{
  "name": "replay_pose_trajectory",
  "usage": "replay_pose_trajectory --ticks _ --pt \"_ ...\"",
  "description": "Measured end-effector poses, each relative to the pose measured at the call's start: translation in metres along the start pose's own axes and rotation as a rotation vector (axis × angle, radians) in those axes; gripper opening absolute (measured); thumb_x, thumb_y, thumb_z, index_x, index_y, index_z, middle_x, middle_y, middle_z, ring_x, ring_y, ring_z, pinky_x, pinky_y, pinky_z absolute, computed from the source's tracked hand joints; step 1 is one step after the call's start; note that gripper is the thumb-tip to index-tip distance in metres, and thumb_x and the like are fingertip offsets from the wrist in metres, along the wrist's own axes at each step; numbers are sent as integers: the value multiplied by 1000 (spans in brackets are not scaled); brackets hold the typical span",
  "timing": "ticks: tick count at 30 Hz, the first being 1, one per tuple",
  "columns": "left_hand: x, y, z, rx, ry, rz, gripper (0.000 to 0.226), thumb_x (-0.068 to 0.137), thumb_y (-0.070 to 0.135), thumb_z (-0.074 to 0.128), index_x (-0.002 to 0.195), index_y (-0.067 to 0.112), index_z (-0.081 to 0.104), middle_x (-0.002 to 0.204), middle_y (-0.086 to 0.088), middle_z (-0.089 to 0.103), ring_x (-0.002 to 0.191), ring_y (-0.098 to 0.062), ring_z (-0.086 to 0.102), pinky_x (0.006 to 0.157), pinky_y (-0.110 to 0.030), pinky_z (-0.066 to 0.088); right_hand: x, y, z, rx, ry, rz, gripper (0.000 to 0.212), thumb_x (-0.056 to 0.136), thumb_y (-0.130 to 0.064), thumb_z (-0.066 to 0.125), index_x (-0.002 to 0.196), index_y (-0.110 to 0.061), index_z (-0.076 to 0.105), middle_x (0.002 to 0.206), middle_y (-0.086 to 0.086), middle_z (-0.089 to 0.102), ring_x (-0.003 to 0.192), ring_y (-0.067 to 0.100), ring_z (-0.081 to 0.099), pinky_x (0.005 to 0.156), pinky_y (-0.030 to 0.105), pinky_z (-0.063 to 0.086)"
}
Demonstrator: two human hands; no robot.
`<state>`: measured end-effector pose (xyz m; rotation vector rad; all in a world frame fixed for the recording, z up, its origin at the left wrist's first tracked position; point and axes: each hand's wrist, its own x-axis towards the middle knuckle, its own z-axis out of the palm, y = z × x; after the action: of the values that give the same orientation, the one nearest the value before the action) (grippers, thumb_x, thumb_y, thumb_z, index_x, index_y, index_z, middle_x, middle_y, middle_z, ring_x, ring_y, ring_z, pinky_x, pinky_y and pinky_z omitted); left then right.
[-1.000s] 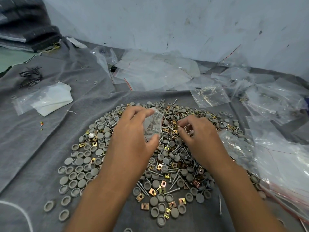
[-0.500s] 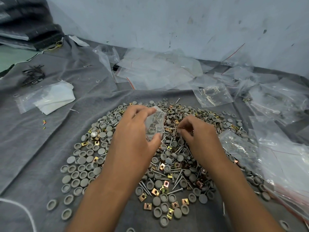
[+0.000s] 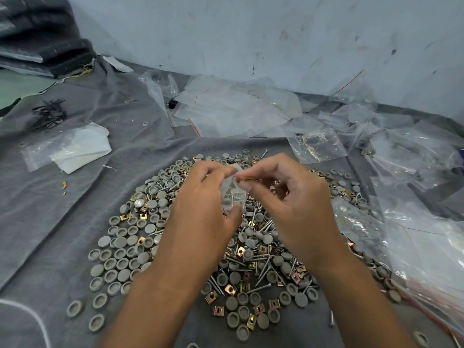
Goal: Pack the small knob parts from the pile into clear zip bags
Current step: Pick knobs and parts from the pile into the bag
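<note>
Filling step. Left hand (image 3: 200, 209) pinches the bag (image 3: 234, 194) above the pile (image 3: 140, 249) at cloth (image 3: 50, 209) centre; right hand (image 3: 288, 204) fingertips clamp a brass part at its mouth. Next: drop it cleanly inside.

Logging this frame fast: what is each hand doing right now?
Left hand: holding a small clear bag, fingers curled round it.
Right hand: pinching a small brass-coloured part at the bag's mouth.

Two bare hands meet, fingertips almost touching.
The left hand (image 3: 203, 204) curls with thumb and fingers pinched; the right hand (image 3: 293, 204) arches beside it, forefinger and thumb closed, both forearms reaching forward.
</note>
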<state>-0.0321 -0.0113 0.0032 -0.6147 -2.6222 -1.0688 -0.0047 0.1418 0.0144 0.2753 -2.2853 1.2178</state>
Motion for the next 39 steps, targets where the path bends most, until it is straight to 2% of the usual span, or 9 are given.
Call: replay_pose_trajectory --ticks 3,5,11,16,21,25,28,32,39 --pt "0 -1 0 -5 0 2 56 78 24 81 128 29 59 113 20 45 88 12 46 82 3 30 -3 -1 7 -119 1 -43 10 90 -24 77 100 -21 74 98 -13 73 92 9 67 79 33 55" --pt "0 -1 0 -11 14 -5 57 79 26 80 131 29 58 114 21 44 89 15 45 83 5 29 -4 1 6 -133 1 -8 9 90 -24 77 98 -22 74 102 -12 73 95 9 67 82 36 55" --pt "0 0 -1 1 22 -8 61 80 26 80 137 26 56 115 21 44 88 17 43 82 7 26 -2 3 -5 -176 162 -35 9 93 -30 70 102 -28 73 110 -16 70 95 8 66 77 22 47" --pt "0 1 0 -23 26 -3 58 80 22 80 134 23 59 113 19 45 91 19 44 81 6 28 -5 8 5 -396 24 -74 22 95 -31 69 114 -23 77 117 -9 66 108 13 60 92 28 48" --pt "2 -4 -3 -20 42 -21 60 79 22 81 135 23 59 114 19 47 92 18 44 83 6 28 -3 17 -4 -256 177 59 8 100 -29 65 105 -26 70 100 -16 65 88 -4 59 76 6 41" --pt "3 -7 -8 -14 52 -33 60 79 26 80 135 24 59 116 18 48 89 15 45 86 6 27 -6 38 -4 -435 -98 296 15 96 -29 66 111 -34 67 110 -19 64 101 -1 58 92 24 50" --pt "5 -7 -8 -18 58 -38 59 79 25 81 134 23 60 113 16 49 88 14 45 85 5 27 -11 44 9 -555 -282 333 18 98 -34 63 115 -39 65 119 -20 59 118 3 46 98 25 39" --pt "6 -9 -12 -35 73 -48 60 78 25 82 133 24 60 112 15 51 87 6 50 82 2 32 -8 44 24 -610 -274 301 11 98 -41 60 107 -37 64 107 -16 58 108 9 47 92 31 43" --pt "7 -13 -15 -37 88 -66 59 79 27 81 134 25 61 111 16 51 85 1 53 79 1 33 -9 43 43 -747 -248 295 43 96 -50 59 136 -35 59 126 -8 60 118 13 48 100 35 42"
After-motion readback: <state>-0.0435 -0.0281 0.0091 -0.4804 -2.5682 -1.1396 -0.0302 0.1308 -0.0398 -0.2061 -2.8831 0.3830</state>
